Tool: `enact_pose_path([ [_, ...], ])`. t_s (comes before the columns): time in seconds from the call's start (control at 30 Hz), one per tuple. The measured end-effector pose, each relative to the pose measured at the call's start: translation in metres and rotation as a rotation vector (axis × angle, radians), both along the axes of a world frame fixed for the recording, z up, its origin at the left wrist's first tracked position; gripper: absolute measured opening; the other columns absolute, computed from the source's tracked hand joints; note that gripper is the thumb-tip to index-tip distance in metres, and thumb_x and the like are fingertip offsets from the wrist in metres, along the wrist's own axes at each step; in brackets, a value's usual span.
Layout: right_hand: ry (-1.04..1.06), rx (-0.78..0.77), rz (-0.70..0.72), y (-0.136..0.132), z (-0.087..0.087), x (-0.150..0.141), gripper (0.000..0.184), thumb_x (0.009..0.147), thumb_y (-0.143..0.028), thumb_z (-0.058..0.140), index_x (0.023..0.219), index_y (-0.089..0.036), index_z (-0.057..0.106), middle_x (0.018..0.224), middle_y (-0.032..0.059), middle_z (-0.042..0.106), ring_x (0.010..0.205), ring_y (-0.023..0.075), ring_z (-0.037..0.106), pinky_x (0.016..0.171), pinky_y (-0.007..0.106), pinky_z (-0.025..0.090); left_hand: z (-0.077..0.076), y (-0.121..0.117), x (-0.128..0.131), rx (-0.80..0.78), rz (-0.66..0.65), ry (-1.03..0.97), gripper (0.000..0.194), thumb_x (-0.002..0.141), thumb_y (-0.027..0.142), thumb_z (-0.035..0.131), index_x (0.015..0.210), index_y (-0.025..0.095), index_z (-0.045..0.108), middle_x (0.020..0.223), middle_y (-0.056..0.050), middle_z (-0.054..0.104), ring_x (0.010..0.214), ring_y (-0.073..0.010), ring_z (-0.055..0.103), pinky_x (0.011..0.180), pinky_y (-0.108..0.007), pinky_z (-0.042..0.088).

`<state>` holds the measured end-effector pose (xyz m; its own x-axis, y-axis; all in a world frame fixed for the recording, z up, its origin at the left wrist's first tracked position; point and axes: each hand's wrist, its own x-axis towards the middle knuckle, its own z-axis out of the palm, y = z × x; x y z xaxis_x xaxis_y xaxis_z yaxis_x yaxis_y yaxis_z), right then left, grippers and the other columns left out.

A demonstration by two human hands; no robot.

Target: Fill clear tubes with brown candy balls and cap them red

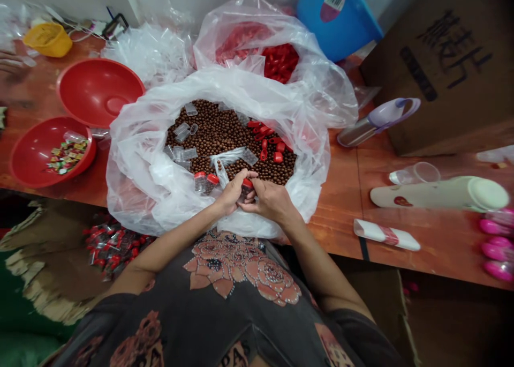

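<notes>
left hand (231, 193), right hand (273, 200): fingers curled closed round one jar (247, 184), over bag (140, 163) at counter's (333, 217) front edge. risk: uneven squeeze could slip it into beads (217, 128).

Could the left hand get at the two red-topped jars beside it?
Probably yes: the two jars sit close by with nothing visible between, though the left hand is busy holding another jar.

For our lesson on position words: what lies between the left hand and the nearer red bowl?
In the head view, from the left hand towards the bowl: two red-capped jars, then the white bag's edge.
</notes>
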<state>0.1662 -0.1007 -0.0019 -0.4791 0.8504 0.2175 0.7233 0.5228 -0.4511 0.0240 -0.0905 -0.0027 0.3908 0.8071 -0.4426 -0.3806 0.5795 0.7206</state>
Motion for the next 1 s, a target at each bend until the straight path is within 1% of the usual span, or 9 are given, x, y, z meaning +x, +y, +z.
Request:
enact_pose_path([
  [0.13, 0.144, -0.119, 0.017, 0.003, 0.000, 0.005, 0.057, 0.075, -0.048, 0.074, 0.123, -0.021, 0.059, 0.106, 0.0131, 0.072, 0.095, 0.0301, 0.068, 0.082, 0.042, 0.054, 0.004, 0.004, -0.001, 0.000, 0.017, -0.003, 0.058, 0.092, 0.066, 0.037, 0.119, 0.017, 0.054, 0.048, 0.006, 0.046, 0.038, -0.0097, 0.041, 0.043, -0.020, 0.035],
  [0.2, 0.294, -0.246, 0.030, 0.004, -0.001, 0.011, 0.069, 0.074, -0.046, 0.076, 0.136, -0.026, 0.051, 0.122, 0.0107, 0.068, 0.106, 0.0290, 0.066, 0.089, 0.043, 0.054, 0.008, 0.006, -0.004, 0.021, 0.038, -0.011, 0.055, 0.093, 0.063, 0.037, 0.120, 0.018, 0.054, 0.049, 0.006, 0.048, 0.041, -0.0101, 0.044, 0.045, -0.020, 0.038],
  [0.23, 0.387, -0.323, 0.018, 0.005, -0.003, 0.014, 0.068, 0.076, -0.046, 0.075, 0.137, -0.028, 0.051, 0.125, 0.0089, 0.067, 0.107, 0.0273, 0.066, 0.089, 0.042, 0.054, 0.010, 0.006, -0.006, 0.030, 0.047, -0.013, 0.055, 0.093, 0.063, 0.037, 0.121, 0.019, 0.053, 0.050, 0.006, 0.049, 0.042, -0.0104, 0.045, 0.046, -0.020, 0.040],
  [0.37, 0.808, -0.549, -0.220, 0.005, -0.012, 0.015, 0.031, 0.087, -0.044, 0.064, 0.113, -0.027, 0.065, 0.100, 0.0022, 0.073, 0.086, 0.0185, 0.069, 0.073, 0.032, 0.056, 0.011, 0.006, -0.012, 0.042, -0.006, -0.001, 0.063, 0.091, 0.069, 0.036, 0.126, 0.018, 0.049, 0.050, 0.005, 0.051, 0.041, -0.0119, 0.044, 0.045, -0.023, 0.044],
  [0.47, 0.987, -0.527, -0.354, 0.002, -0.013, 0.008, 0.031, 0.085, -0.042, 0.067, 0.113, -0.028, 0.063, 0.091, -0.0002, 0.073, 0.081, 0.0172, 0.068, 0.076, 0.033, 0.055, 0.005, 0.004, -0.011, 0.052, -0.085, 0.051, 0.068, 0.088, 0.076, 0.034, 0.121, 0.018, 0.052, 0.050, 0.005, 0.051, 0.039, -0.0121, 0.043, 0.042, -0.023, 0.043],
  [0.57, 0.781, -0.387, -0.216, -0.003, -0.007, 0.001, 0.036, 0.087, -0.043, 0.065, 0.120, -0.030, 0.061, 0.112, 0.0040, 0.072, 0.099, 0.0225, 0.067, 0.091, 0.042, 0.053, -0.001, 0.004, -0.009, 0.035, -0.109, 0.096, 0.072, 0.085, 0.081, 0.028, 0.101, 0.018, 0.059, 0.051, 0.002, 0.052, 0.039, -0.0120, 0.046, 0.040, -0.022, 0.041],
  [0.7, 0.346, -0.138, -0.011, -0.008, 0.001, -0.001, 0.071, 0.077, -0.048, 0.075, 0.139, -0.026, 0.046, 0.136, 0.0135, 0.058, 0.120, 0.0330, 0.055, 0.101, 0.051, 0.046, -0.001, 0.007, -0.008, -0.050, -0.103, 0.038, 0.074, 0.083, 0.084, 0.023, 0.077, 0.018, 0.056, 0.053, 0.000, 0.052, 0.040, -0.0102, 0.046, 0.040, -0.021, 0.038],
  [0.83, 0.211, 0.022, 0.017, -0.009, -0.004, -0.002, 0.077, 0.081, -0.044, 0.072, 0.143, -0.019, 0.034, 0.134, 0.0186, 0.056, 0.117, 0.0343, 0.054, 0.098, 0.052, 0.046, 0.005, 0.007, -0.008, -0.147, -0.132, 0.005, 0.066, 0.085, 0.078, 0.036, 0.063, 0.017, 0.047, 0.050, 0.001, 0.045, 0.039, -0.0076, 0.041, 0.039, -0.020, 0.033],
  [1.0, 0.212, 0.143, 0.068, -0.005, -0.012, -0.004, 0.072, 0.080, -0.037, 0.071, 0.140, -0.016, 0.037, 0.119, 0.0180, 0.062, 0.106, 0.0327, 0.059, 0.090, 0.051, 0.048, 0.003, 0.000, -0.004, -0.141, -0.046, -0.042, 0.047, 0.090, 0.059, 0.046, 0.069, 0.018, 0.046, 0.049, 0.004, 0.041, 0.038, -0.0059, 0.035, 0.038, -0.017, 0.028],
])
